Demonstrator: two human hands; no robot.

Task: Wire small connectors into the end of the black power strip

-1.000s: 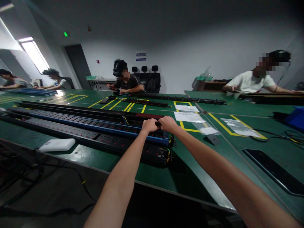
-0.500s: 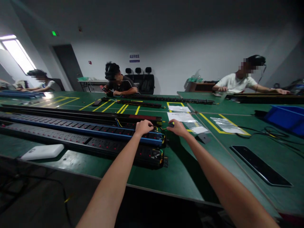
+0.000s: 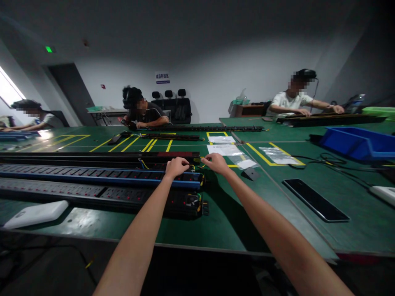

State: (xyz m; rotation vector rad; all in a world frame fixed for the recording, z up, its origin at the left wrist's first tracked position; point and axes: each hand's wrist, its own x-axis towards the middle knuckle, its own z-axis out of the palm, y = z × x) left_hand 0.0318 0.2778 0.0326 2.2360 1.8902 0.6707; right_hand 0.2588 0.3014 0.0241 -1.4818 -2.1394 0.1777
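Observation:
Long power strips lie side by side on the green table: a black one (image 3: 138,193) in front, a blue-edged one (image 3: 135,181) behind it and a black housing (image 3: 101,156) at the back. Over the right end of the blue-edged strip, my left hand (image 3: 177,167) is closed in a pinch beside a small yellow wire loop (image 3: 193,167); what its fingertips hold is too small to make out. To its right, past the strip ends, my right hand (image 3: 217,163) pinches a thin yellow-green wire (image 3: 203,164). More coloured wires (image 3: 202,180) stick out at the open strip end.
A white device (image 3: 37,213) lies at the front left, a dark phone (image 3: 314,200) at the right. Beyond stand a blue bin (image 3: 358,142), cables (image 3: 330,160), bagged papers (image 3: 274,155) and a small dark block (image 3: 249,174). Several people work across the table.
The view has turned slightly right, so everything sits further left. My right hand has come a little closer to my left hand, which stays at the strip end.

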